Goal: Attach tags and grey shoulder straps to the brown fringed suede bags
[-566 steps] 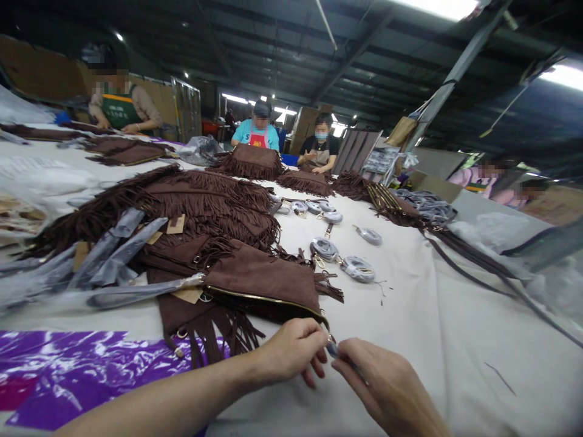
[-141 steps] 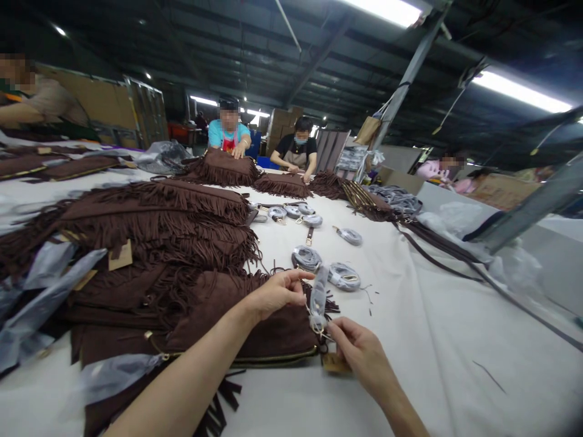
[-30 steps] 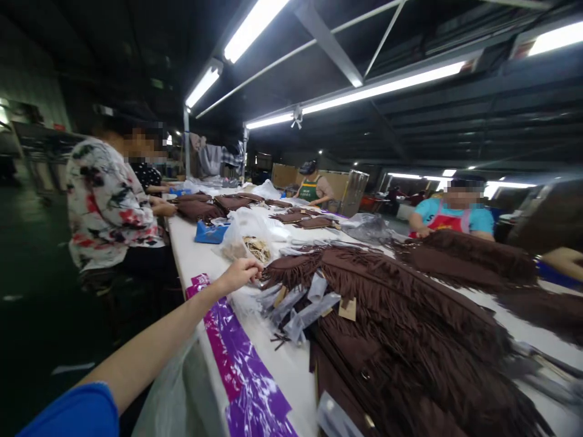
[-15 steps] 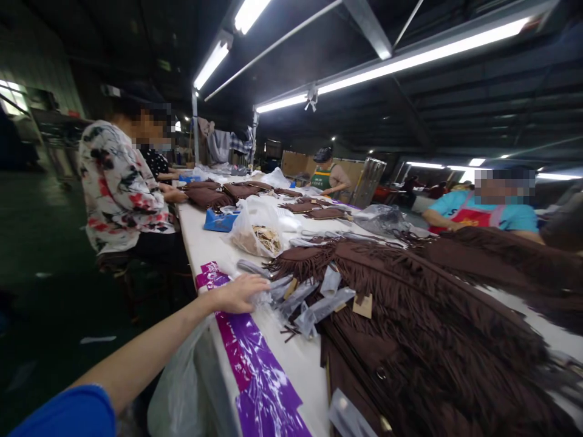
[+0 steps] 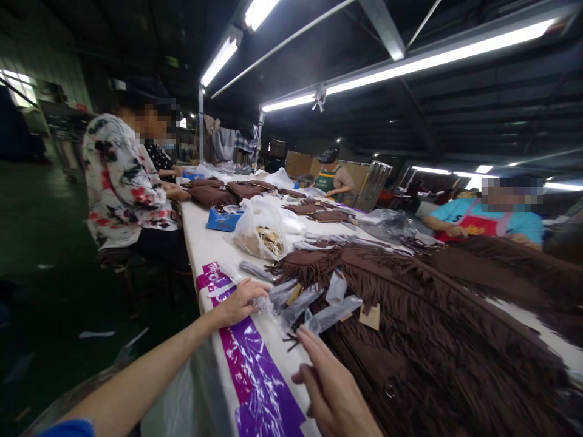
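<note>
My left hand point(image 5: 239, 301) reaches out over the table's near edge, its fingers closed on the end of a clear plastic wrapper point(image 5: 268, 300) among several grey wrapped pieces point(image 5: 319, 312). My right hand point(image 5: 330, 388) comes in low with fingers stretched out and holds nothing, close to the pile of brown fringed suede bags point(image 5: 423, 328). A brown paper tag point(image 5: 370, 315) lies on the fringe. A purple plastic sheet point(image 5: 255, 376) lies between my hands.
The white table point(image 5: 200, 243) runs far ahead. On it stand a clear bag of tags point(image 5: 262, 230) and a blue box point(image 5: 221, 220). A person in a flowered top point(image 5: 122, 188) sits at left. Other workers sit at the far side point(image 5: 492, 221).
My left hand has drawn slightly nearer and closed on the plastic wrapper. My right hand has come into view at the bottom. The view has shifted a little to the left.
</note>
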`<state>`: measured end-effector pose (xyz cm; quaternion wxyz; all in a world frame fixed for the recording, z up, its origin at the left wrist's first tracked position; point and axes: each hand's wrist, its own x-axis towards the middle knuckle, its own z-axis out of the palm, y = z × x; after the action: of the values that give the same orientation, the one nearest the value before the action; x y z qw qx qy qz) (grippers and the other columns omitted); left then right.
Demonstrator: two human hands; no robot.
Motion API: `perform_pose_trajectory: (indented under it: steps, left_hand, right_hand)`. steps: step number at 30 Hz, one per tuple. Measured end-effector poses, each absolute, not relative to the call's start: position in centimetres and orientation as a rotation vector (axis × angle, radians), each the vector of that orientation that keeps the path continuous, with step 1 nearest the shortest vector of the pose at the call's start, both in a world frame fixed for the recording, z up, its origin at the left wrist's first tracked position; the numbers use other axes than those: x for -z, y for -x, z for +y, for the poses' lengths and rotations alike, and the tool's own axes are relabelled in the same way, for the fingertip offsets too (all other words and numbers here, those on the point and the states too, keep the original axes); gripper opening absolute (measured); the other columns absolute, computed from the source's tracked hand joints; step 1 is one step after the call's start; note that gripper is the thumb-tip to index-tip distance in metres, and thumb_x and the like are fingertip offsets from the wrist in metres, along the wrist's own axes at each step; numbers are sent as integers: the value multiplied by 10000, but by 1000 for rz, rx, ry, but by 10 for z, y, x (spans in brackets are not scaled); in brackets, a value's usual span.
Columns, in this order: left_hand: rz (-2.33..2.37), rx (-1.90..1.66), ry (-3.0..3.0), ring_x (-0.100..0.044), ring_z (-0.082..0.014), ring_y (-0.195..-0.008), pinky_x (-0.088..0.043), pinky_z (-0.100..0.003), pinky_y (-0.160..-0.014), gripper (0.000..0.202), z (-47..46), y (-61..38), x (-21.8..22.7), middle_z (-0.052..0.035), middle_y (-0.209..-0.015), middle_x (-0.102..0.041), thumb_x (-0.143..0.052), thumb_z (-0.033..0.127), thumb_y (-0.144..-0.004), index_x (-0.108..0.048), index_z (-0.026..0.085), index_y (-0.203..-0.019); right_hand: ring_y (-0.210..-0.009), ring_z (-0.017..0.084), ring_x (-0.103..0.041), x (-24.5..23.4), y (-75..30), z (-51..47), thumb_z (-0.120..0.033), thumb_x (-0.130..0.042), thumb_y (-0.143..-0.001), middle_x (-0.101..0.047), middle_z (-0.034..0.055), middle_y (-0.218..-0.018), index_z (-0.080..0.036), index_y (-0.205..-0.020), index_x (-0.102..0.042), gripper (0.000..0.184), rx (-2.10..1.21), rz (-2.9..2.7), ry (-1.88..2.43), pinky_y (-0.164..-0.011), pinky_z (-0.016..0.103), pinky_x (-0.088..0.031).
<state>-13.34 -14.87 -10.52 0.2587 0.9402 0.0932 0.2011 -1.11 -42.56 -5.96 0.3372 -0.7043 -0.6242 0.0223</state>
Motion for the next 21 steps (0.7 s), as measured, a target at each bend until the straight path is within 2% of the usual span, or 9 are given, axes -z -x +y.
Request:
perform_pose_trajectory:
  steps: [2,5,8,11,14,16,18,21]
  left_hand:
    - [278,-542,-2544,-497,-253,-1262,-107,-509,-1166,245,-149,134,104,-95,-1336,-582,-503,211,-862,-612,215,-1082]
    - [287,-511,-2561,-498,-251,-1262,-113,-499,-1166,235,-150,132,100,-90,-1331,-587,-489,237,-876,-617,215,-1073]
    - [260,-470,-2611,-491,-262,-1264,-124,-515,-1156,260,-151,133,99,-88,-1340,-585,-450,249,-883,-627,211,-1069]
    - [211,-511,-2685,-504,-280,-1241,-155,-504,-1150,296,-138,132,110,-71,-1344,-591,-447,268,-869,-630,223,-1098]
    - [91,-686,-2749,-531,-261,-1208,-173,-454,-1160,299,-114,124,127,-19,-1345,-596,-507,295,-829,-616,269,-1107]
    - [30,-708,-2807,-519,-263,-1232,-186,-527,-1144,356,-107,122,128,-1,-1377,-568,-477,294,-845,-558,300,-1192]
    - [14,-659,-2901,-501,-294,-1260,-194,-617,-1111,464,-113,126,116,-8,-1416,-529,-456,323,-865,-451,342,-1329]
    - [15,-686,-2966,-447,-366,-1301,-182,-685,-1083,629,-148,130,79,-10,-1486,-441,-453,443,-868,-274,380,-1468]
  right_hand:
    - [-1055,241,-658,56,15,-380,-35,-369,-892,-496,207,-1416,-105,-1402,-453,522,-30,-1741,2047,-852,312,-564]
    - [-940,250,-694,43,16,-348,48,-392,-851,-693,178,-1093,-116,-1137,-640,412,-82,-1804,2404,-762,288,-537]
    - [-803,246,-701,26,3,-370,32,-418,-862,-720,130,-864,-144,-921,-671,314,-127,-1714,2503,-663,263,-479]
    - [-707,189,-663,10,-17,-434,-55,-468,-884,-702,53,-764,-180,-871,-648,219,-189,-1538,2547,-616,227,-417]
    - [-645,137,-575,4,-28,-519,-152,-453,-886,-620,-10,-680,-188,-751,-596,200,-329,-1195,2251,-595,203,-387]
    - [-574,123,-484,9,-24,-579,-294,-447,-919,-528,-34,-629,-190,-747,-559,230,-408,-871,2053,-543,203,-364]
    - [-458,105,-317,20,-9,-632,-467,-457,-936,-366,-89,-521,-201,-793,-539,314,-515,-577,1993,-443,205,-259]
    - [-433,100,-233,40,24,-685,-619,-459,-913,-298,-105,-493,-205,-827,-567,436,-541,-360,2024,-427,218,-206]
